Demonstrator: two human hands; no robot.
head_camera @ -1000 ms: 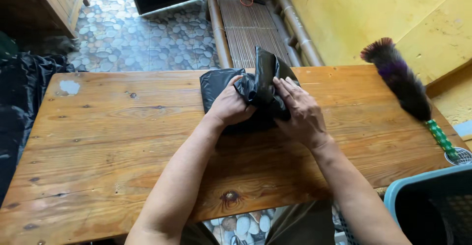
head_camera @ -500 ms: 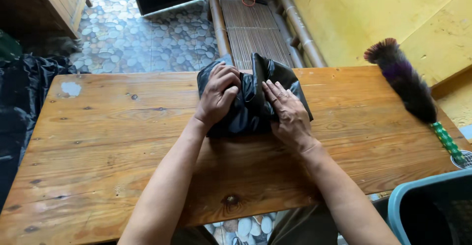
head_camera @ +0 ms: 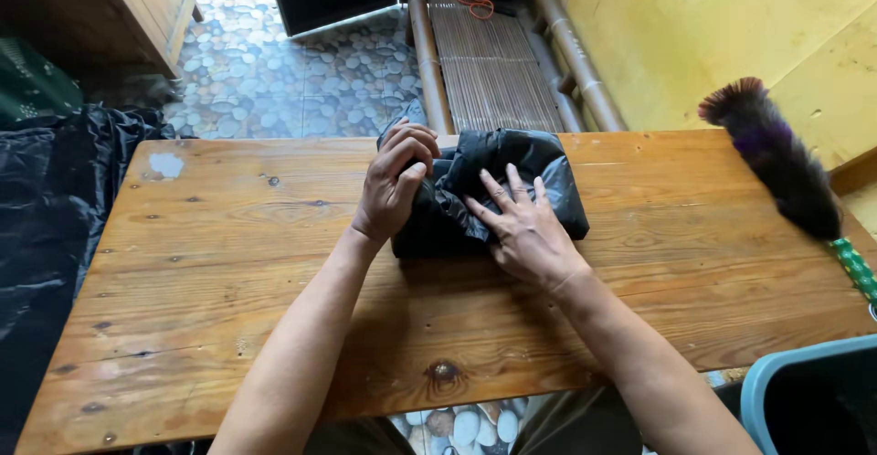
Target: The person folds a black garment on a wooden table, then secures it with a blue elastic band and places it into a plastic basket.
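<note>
A crumpled black plastic bag (head_camera: pixel 530 176) lies on the far middle of a wooden table (head_camera: pixel 228 263). My left hand (head_camera: pixel 395 181) is curled over the bag's left end and grips a bunch of the plastic. My right hand (head_camera: pixel 521 227) lies flat on the bag's near side with fingers spread, pressing it down against the tabletop. The part of the bag under both hands is hidden.
A feather duster (head_camera: pixel 776 158) with a green-and-white handle lies on the table's right end. A blue-rimmed bin (head_camera: pixel 804 400) stands at the lower right. Black plastic sheeting (head_camera: pixel 46 208) hangs at the left. Beyond the table are a pebble floor, a bamboo mat and a yellow wall.
The upright fold of the bag has been laid down flat. My right hand has gone from holding the fold to pressing flat on the bag; my left hand stays bunched on its left end.
</note>
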